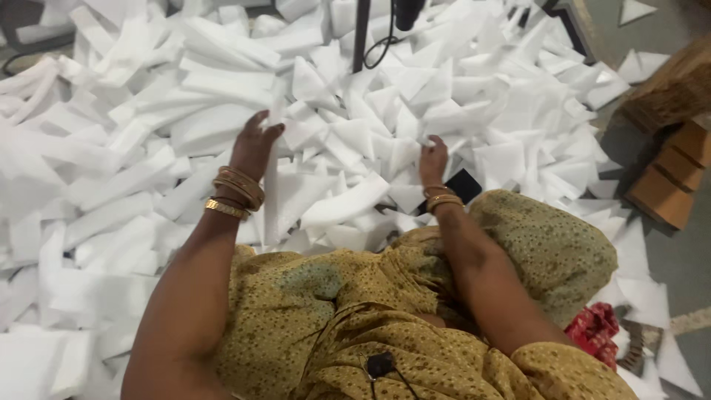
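A: What is taking up the most room?

B: A foam pile [185, 111] is filling the frame from the left edge to the upper right, white strips on the left and white triangles [415, 96] toward the upper middle and right.

A: And next in size?

B: The person's mustard dress [355, 311] is spreading across the lower middle. Brown cardboard stacks [670, 148] are sitting at the right edge, on a grey floor [685, 259].

A: Where is the left hand?

B: The left hand [253, 147] is reaching up at left of centre, fingers spread and loosely curled, touching the top of a long upright strip [271, 200]. I cannot tell whether it is gripping it. Gold bangles [235, 189] are ringing that wrist.

A: The right hand?

B: The right hand [433, 159] is lying just right of centre, fingers bent down into the triangles; whether it is pinching one I cannot tell.

A: Anything smaller?

B: A dark pole [361, 33] is standing at the upper middle, a red cloth [592, 330] is lying at the lower right, and a black flat thing [464, 184] is peeking out just beside the right wrist.
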